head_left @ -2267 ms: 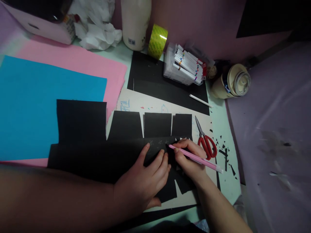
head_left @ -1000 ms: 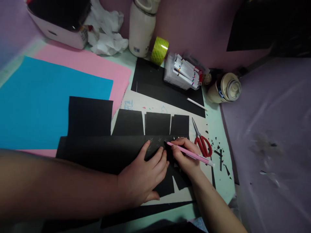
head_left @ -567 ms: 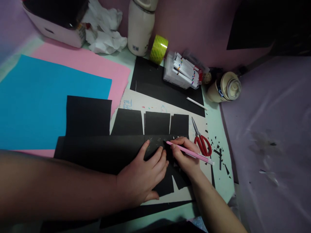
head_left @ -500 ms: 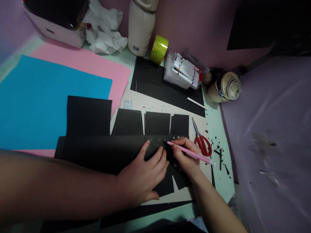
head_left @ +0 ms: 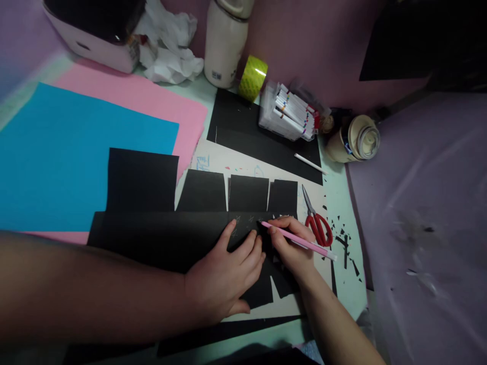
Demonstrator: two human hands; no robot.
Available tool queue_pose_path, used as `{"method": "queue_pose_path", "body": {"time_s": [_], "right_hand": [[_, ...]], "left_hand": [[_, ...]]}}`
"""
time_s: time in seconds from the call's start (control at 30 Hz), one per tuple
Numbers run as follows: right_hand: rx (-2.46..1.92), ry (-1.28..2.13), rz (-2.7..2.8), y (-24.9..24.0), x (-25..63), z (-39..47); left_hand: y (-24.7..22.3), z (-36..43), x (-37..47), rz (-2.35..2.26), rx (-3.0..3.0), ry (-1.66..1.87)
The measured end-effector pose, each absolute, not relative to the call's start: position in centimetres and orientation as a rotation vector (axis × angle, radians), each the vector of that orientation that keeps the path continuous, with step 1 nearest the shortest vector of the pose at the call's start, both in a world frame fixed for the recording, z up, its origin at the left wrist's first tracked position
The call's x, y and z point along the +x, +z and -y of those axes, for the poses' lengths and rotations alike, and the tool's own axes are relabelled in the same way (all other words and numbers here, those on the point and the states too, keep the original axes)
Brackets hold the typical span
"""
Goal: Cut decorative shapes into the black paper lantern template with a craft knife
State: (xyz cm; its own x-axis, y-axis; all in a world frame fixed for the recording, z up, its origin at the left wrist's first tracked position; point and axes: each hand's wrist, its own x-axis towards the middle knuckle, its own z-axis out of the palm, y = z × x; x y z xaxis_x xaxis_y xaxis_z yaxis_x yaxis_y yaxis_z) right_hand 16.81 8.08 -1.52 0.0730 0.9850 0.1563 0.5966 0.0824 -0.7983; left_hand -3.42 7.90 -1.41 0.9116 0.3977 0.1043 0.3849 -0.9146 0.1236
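Note:
Black paper [head_left: 160, 228] with cut flaps along its far edge lies across the middle of the table. My left hand [head_left: 232, 268] rests on it, palm down with fingers spread. A pink pen [head_left: 300, 240] is in my right hand [head_left: 292, 246], its dark tip touching the paper just right of my left fingertips. Small pale star outlines show near the tip. Small pale triangular cutouts are partly hidden around my right hand. Red-handled scissors [head_left: 319, 228] lie just beyond my right hand.
Blue paper [head_left: 68, 157] and pink paper [head_left: 190, 116] are at left. Along the back stand a cream bottle [head_left: 225, 45], yellow tape [head_left: 253, 78], a box of markers [head_left: 291, 114] and a cream cup [head_left: 352, 142]. Black scraps [head_left: 345, 251] lie at right.
The whole view has shifted slightly, so the table's things appear a little further right. Both hands keep nearly the same pose, the pen still at the paper.

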Motion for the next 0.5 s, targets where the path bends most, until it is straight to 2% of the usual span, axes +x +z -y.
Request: {"method": "queue_pose_path", "body": {"time_s": [0.5], "right_hand": [[-1.623, 0.628, 1.634, -1.24, 16.71, -8.20]], "left_hand": [[-1.28, -7.93, -3.50, -0.600, 2.977, 0.198]]}}
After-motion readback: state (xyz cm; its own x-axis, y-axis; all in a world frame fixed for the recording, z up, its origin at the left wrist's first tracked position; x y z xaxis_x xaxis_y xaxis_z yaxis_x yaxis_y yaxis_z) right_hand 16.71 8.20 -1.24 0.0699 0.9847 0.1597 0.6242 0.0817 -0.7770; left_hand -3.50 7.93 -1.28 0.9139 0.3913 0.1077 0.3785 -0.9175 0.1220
